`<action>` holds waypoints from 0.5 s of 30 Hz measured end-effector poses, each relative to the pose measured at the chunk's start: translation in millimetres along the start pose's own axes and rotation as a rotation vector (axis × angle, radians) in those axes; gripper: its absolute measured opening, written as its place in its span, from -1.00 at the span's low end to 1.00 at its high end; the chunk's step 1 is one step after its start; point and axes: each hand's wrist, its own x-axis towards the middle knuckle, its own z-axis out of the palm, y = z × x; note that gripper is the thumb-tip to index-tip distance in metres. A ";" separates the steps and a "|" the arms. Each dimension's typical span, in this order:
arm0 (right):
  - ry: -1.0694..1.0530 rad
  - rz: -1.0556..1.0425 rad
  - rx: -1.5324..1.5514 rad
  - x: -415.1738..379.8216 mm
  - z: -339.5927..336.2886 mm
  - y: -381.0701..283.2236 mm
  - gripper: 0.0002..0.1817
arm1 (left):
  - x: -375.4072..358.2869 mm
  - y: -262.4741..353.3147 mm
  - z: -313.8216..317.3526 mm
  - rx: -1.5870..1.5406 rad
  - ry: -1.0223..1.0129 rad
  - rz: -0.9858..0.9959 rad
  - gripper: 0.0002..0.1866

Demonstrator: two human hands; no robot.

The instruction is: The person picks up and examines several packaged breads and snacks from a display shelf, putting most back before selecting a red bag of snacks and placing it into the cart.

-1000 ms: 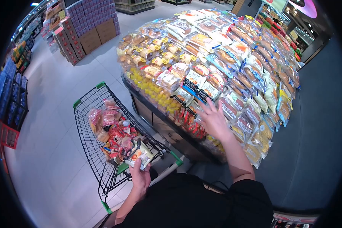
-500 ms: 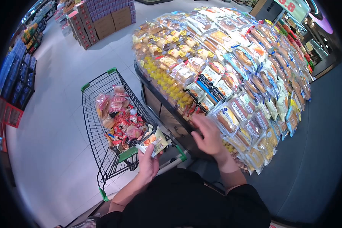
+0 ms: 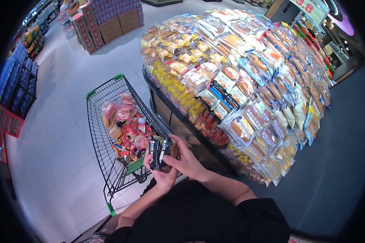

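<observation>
Over the near end of the shopping cart (image 3: pixel 96 139), my left hand (image 3: pixel 165 179) is closed around black-edged food packets (image 3: pixel 154 154) with white lettering. From the right, my right hand (image 3: pixel 189 163) grips the same packets, its thumb pressed on the front and its fingers behind. Part of the packets is hidden by my hands, and their exact number cannot be told. Inside the cart lie pink-wrapped round buns (image 3: pixel 123 111) and a heap of small red snack packets (image 3: pixel 140 133).
A large sloped display of wrapped breads (image 3: pixel 247 69) rises to the right of the cart, with similar black-edged packets (image 3: pixel 209 97) near its front. The display's dark edge (image 3: pixel 182 117) runs close beside the cart. Stacked cartons (image 3: pixel 113 30) stand behind, and shelves (image 3: pixel 18 77) line the left.
My right hand has moved left and down from the display's edge to the packets in my left hand. The packets have turned, so their black edges face up instead of the pale printed front.
</observation>
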 end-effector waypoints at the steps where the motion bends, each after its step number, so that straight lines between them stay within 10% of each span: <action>1: -0.001 0.054 0.005 1.6 0.4 -2.5 -0.10 | -2.9 -6.8 -5.5 0.084 -0.020 -0.002 0.02; 6: -0.006 -0.034 -0.305 14.1 -16.0 0.1 -0.10 | 8.1 5.9 -16.0 0.052 -0.086 -0.104 0.09; 15: 0.404 0.147 -1.263 93.8 -121.5 -75.0 -0.18 | 5.6 10.4 -24.1 -0.498 0.107 -0.519 -0.41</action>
